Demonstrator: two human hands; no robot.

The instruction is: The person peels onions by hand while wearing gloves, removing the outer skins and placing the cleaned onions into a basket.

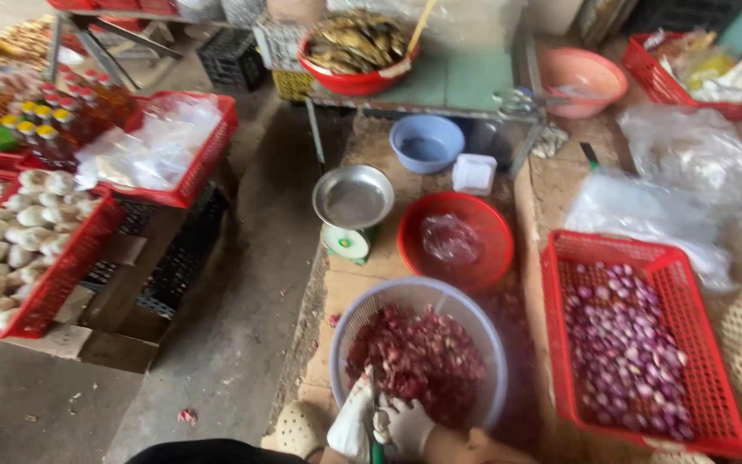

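Green-handled knife (376, 430) upright, blade up.

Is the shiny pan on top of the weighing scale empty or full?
Empty. The metal pan on the green scale shows only its bare grey bottom, with nothing lying in it.

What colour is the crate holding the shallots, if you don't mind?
The crate is red, clearest in the head view.

Soft, even daylight, faint shadows, motion blur throughout, strongest toward the edges.
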